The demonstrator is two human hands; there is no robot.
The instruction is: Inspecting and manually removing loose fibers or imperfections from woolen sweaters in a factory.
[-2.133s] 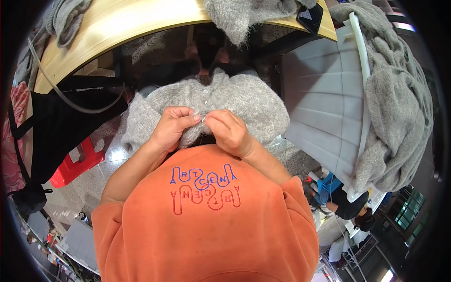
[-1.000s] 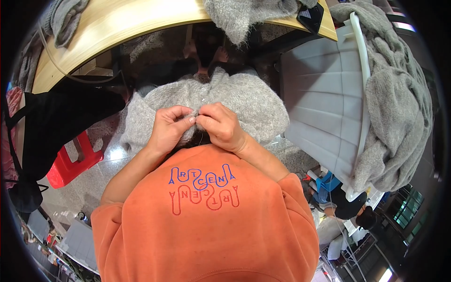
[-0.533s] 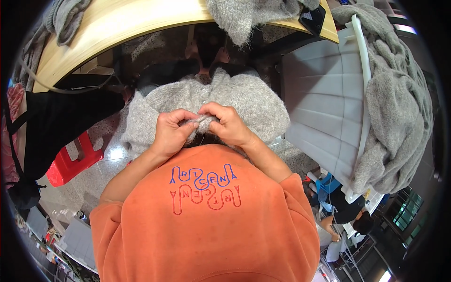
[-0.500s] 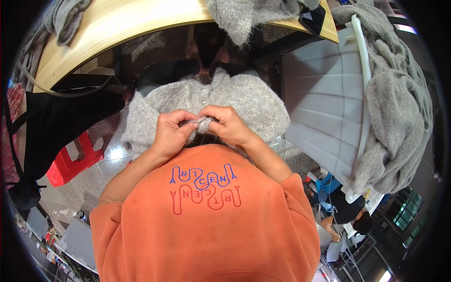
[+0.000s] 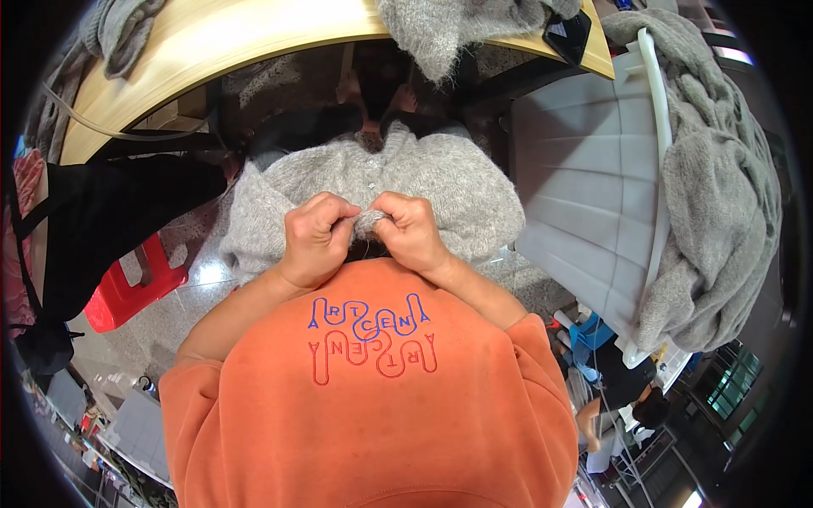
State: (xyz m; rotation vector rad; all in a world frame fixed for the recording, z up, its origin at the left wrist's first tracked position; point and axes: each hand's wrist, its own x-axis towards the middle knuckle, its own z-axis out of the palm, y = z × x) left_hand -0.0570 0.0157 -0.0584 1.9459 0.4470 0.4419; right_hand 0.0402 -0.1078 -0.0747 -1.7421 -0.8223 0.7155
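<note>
Across my lap lies a fuzzy light grey knitted garment [image 5: 457, 182], with what look like small buttons near its middle. My left hand [image 5: 318, 237] is closed, thumb and fingers pinching a gathered edge of the knit. Close beside it my right hand [image 5: 413, 230] grips the same bunched edge. A short fold of knit shows between the two hands, just in front of my orange top. The fingertips partly hide the exact spot being held.
A wooden table [image 5: 246, 30] curves ahead, with another grey knit [image 5: 440, 34] hanging over its edge and a dark phone [image 5: 567, 38]. At right stands a grey plastic bin [image 5: 584, 178] draped with knitwear [image 5: 720, 195]. A red stool [image 5: 135, 292] and black cloth [image 5: 110, 220] are left. Someone works lower right.
Both hands keep hold of the knit edge. My fingers have curled in more tightly, and the left hand has turned slightly. The garment on my lap has barely moved.
</note>
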